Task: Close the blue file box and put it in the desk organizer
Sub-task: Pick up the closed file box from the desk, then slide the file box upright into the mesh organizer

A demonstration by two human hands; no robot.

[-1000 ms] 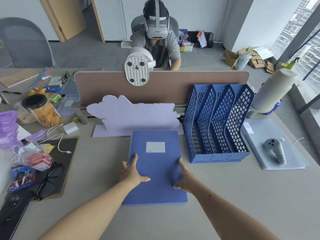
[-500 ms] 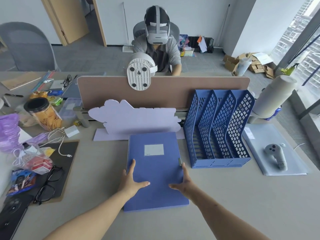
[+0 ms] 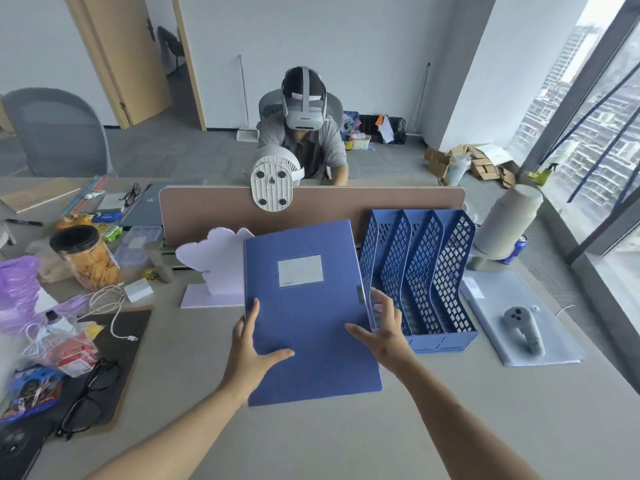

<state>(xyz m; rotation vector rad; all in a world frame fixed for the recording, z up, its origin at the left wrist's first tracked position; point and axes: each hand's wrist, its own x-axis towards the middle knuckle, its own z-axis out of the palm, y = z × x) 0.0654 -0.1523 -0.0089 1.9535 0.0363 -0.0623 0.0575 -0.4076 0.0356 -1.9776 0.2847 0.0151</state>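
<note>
The blue file box (image 3: 304, 323), closed, with a white label on its cover, is tilted up off the desk; its far edge rises in front of the divider and its near edge stays low. My left hand (image 3: 251, 351) grips its left edge, thumb on the cover. My right hand (image 3: 384, 330) holds the right edge just below the clasp, fingers spread. The blue mesh desk organizer (image 3: 426, 271), with three upright slots, stands directly right of the box, almost touching it.
A lilac cloud-shaped sign (image 3: 214, 265) stands behind the box against the brown divider (image 3: 214, 209), which carries a white fan (image 3: 273, 181). A grey controller (image 3: 523, 327) lies right of the organizer. A snack jar (image 3: 86, 258), cables and glasses (image 3: 90, 396) crowd the left. A person sits opposite.
The box lay flat on the desk; its far end has come up and it has shifted toward the organizer. Both hands have slid further up its side edges.
</note>
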